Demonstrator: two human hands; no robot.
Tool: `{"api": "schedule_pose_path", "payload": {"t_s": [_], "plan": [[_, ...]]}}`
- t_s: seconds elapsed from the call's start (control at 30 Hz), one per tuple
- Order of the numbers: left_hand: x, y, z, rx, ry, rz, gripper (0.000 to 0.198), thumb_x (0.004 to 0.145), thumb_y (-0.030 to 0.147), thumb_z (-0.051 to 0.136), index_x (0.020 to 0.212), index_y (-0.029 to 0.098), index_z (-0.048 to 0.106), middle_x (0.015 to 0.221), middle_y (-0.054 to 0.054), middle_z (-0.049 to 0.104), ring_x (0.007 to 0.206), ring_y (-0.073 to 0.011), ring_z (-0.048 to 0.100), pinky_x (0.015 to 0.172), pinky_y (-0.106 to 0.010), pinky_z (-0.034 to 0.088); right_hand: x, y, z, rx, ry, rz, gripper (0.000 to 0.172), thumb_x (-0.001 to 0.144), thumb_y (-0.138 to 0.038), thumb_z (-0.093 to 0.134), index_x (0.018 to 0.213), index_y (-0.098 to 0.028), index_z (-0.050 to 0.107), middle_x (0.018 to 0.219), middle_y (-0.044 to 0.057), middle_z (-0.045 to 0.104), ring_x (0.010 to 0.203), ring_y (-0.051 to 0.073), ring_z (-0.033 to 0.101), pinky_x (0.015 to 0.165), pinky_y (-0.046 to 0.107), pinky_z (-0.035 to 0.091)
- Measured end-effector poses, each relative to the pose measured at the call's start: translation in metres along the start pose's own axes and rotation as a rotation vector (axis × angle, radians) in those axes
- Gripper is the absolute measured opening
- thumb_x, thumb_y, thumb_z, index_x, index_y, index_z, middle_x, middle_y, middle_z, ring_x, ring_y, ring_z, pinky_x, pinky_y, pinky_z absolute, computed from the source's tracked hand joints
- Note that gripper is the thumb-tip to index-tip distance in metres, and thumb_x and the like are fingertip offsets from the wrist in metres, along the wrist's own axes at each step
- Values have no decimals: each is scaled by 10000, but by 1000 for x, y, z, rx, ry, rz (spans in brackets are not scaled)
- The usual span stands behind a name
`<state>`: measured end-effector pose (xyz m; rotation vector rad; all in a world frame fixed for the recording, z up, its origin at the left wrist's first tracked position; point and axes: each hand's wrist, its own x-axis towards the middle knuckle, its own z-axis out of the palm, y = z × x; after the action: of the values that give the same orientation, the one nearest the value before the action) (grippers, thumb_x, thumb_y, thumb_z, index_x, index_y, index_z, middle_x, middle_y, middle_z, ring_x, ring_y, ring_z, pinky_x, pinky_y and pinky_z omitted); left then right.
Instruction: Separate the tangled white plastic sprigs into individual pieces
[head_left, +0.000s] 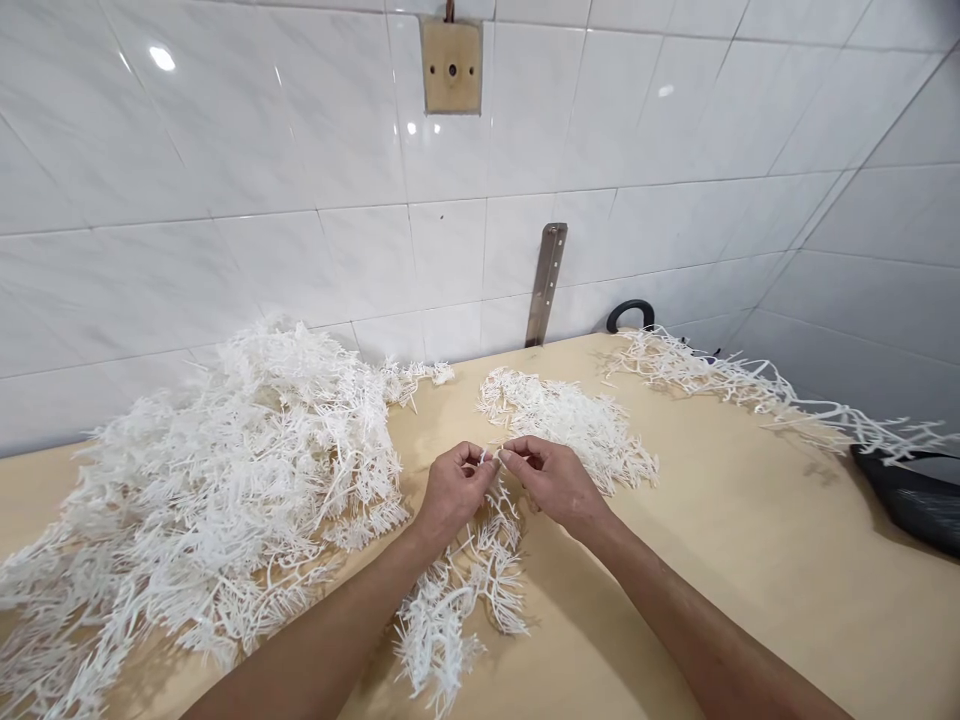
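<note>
Close together over the middle of the table, my left hand [459, 487] and my right hand [556, 482] pinch at a white branching plastic sprig [499, 560]. The sprig hangs below my fingers, its bushy lower end resting near my left forearm. Left of my hands spreads a large heap of similar white sprigs [247, 480]. Just beyond my right hand lies a flatter pile of small white pieces [574, 415]. My fingertips nearly meet, and the exact spot they grip is partly hidden.
Bare white stems [720, 375] lie along the back right of the tan table [735, 560]. A black curved handle [631, 312] shows behind them, and a black object [911, 500] sits at the right edge. A metal strip [547, 285] stands against the tiled wall [285, 120].
</note>
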<state>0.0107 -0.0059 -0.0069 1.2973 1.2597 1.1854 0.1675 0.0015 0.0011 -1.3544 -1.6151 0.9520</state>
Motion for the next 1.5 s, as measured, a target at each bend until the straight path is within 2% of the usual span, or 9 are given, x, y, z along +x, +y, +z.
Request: {"api": "schedule_pose_path", "payload": {"t_s": [0.13, 0.33, 0.53, 0.8, 1.03, 1.17, 1.37, 1.5], "plan": [[-1, -1, 0, 75, -15, 71, 211, 744, 374, 680, 716, 175, 616, 642, 7, 597, 551, -120, 524, 528, -232, 384, 0, 2, 0, -51, 30, -27, 260, 833, -405, 573, 842, -194, 724, 714, 26, 700, 596, 166, 619, 529, 267, 476], [-1, -1, -1, 154, -34, 102, 231, 770, 396, 638, 690, 179, 642, 606, 7, 586, 567, -135, 505, 557, -243, 372, -1, 2, 2, -233, 115, -167, 214, 849, -324, 543, 855, -201, 719, 828, 47, 739, 708, 188, 660, 650, 306, 507], [-1, 1, -2, 233, -46, 87, 208, 780, 356, 597, 682, 177, 635, 630, 1, 600, 591, -141, 504, 579, -250, 362, 0, 5, 1, -361, 123, -305, 162, 857, -238, 526, 820, -200, 679, 789, 24, 709, 677, 160, 627, 666, 295, 481], [-4, 3, -2, 221, -39, 90, 258, 790, 397, 595, 640, 191, 550, 573, 42, 485, 533, -114, 403, 533, -240, 291, 1, 1, -7, -400, 27, -274, 181, 870, -223, 527, 840, -206, 705, 781, 15, 728, 690, 166, 653, 655, 289, 477], [-3, 1, -3, 281, -158, 159, 244, 836, 350, 521, 645, 202, 486, 566, 54, 423, 541, -115, 362, 539, -251, 278, 1, 8, -3, -533, 27, -416, 180, 909, -162, 496, 857, -192, 666, 840, 42, 704, 734, 169, 636, 659, 284, 455], [2, 0, -6, 231, -190, 119, 250, 832, 354, 521, 642, 203, 459, 582, 50, 418, 569, -123, 371, 556, -254, 285, 2, 11, 2, -633, 69, -478, 192, 935, -160, 470, 863, -178, 647, 821, 58, 684, 731, 172, 624, 636, 274, 429], [6, -4, -7, 163, -177, 125, 268, 820, 393, 534, 651, 203, 449, 590, 51, 400, 567, -119, 360, 554, -256, 278, 5, 13, 12, -647, 176, -445, 130, 861, -126, 524, 790, -181, 617, 739, 41, 660, 674, 170, 600, 621, 272, 410], [5, -6, -8, 166, -191, 135, 265, 827, 377, 527, 651, 202, 436, 584, 56, 374, 562, -115, 341, 546, -255, 262, 3, 8, 10, -606, 157, -371, 144, 846, -159, 516, 764, -181, 634, 736, 43, 673, 668, 177, 609, 623, 281, 415]]}}
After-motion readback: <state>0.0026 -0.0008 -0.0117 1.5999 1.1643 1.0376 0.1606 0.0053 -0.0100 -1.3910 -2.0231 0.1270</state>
